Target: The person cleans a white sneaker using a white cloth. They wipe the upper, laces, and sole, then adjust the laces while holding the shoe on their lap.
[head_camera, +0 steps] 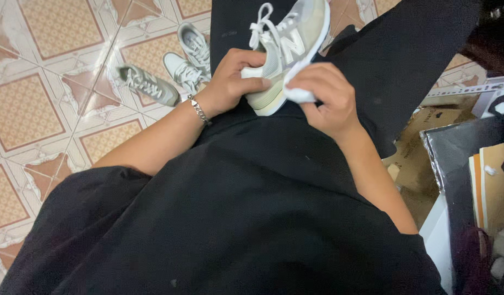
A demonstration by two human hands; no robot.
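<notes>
One sneaker (287, 46), pale beige and grey with white laces and a white sole, is held over the person's lap, against black clothing (252, 207). It lies tilted, its sole edge turned toward the person and its laces away.

Left hand (233, 82): grips the sneaker at the end nearer the floor tiles, its fingers (252, 57) wrapped over the upper and the thumb pressed along the side. Fingers clenched on the shoe. One silver chain bracelet (199, 110) sits on this wrist.

Right hand (323, 98): fingers curled around one small white cloth (298, 90), bunched up. The cloth touches the sneaker's side just above the sole. Fingers clenched on the cloth.

Count on the floor (44, 98), beyond the left hand: three more sneakers of the same pale grey colouring, with white laces. One sneaker (148, 84) lies apart toward the left. Two sneakers (189, 57) sit close together, just beside each other, near the lap's edge. Total sneakers seen: four.

The floor is tiled in orange squares with pale borders and a diamond pattern, glossy with reflected light.

At the right side: flattened brown cardboard (421, 147) on the floor, a black plastic sheet (465, 158) beside it, and tan board edges (489, 186) resting against the sheet. What lies in the lower right corner is too dim to tell.
</notes>
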